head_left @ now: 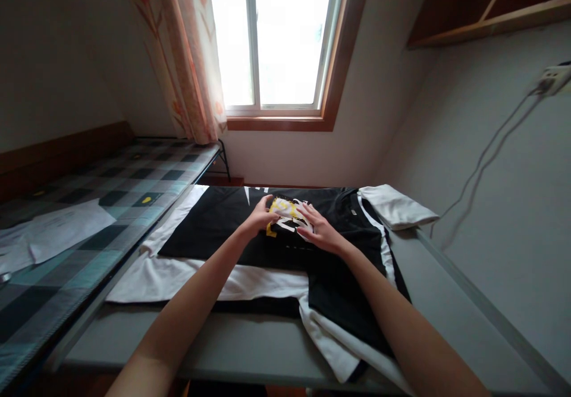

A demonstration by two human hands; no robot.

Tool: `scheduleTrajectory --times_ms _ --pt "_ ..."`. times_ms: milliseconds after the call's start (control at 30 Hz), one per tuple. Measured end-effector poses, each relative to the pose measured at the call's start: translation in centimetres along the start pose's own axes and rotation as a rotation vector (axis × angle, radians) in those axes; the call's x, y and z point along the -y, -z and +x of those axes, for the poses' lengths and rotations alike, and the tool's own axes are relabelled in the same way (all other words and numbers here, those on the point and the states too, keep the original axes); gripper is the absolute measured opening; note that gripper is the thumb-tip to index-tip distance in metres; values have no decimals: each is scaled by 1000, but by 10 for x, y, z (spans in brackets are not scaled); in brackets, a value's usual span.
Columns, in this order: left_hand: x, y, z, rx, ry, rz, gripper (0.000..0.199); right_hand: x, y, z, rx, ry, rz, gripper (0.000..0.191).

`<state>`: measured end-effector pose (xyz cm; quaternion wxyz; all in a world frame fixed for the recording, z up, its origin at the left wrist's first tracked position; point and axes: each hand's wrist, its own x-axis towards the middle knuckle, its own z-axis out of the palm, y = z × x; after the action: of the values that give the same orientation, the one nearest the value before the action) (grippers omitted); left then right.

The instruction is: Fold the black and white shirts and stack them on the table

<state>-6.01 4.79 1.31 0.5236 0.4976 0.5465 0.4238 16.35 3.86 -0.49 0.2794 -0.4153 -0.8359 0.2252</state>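
Observation:
A black and white long-sleeved shirt [205, 221] lies spread on a grey tabletop, its collar end to the right. One sleeve [332, 340] reaches toward the near edge. On the shirt's middle is a yellow, white and black patterned patch [285, 209]; whether it is bunched print or a separate piece, I cannot tell. My left hand [260, 215] is at its left side, thumb and fingers apart and curved around the edge. From the right, my right hand [319, 229] rests on it with fingers spread. Both palms are mostly hidden.
Left of the table is a bed with a checked mattress [178, 162] and white papers [66, 230]. A white sleeve [397, 206] lies at the table's right edge by the wall. A cord [482, 156] hangs from a socket [553, 80]. A window [285, 40] is ahead.

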Motion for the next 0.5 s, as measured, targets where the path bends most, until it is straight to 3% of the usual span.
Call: scheduleTrajectory --times_ms 167,500 --pt "-7 17 -1 70 24 190 65 -6 -13 -3 98 -5 -107 75" --pt "2 30 -2 172 -4 251 61 -1 -10 -4 181 42 -222 70"
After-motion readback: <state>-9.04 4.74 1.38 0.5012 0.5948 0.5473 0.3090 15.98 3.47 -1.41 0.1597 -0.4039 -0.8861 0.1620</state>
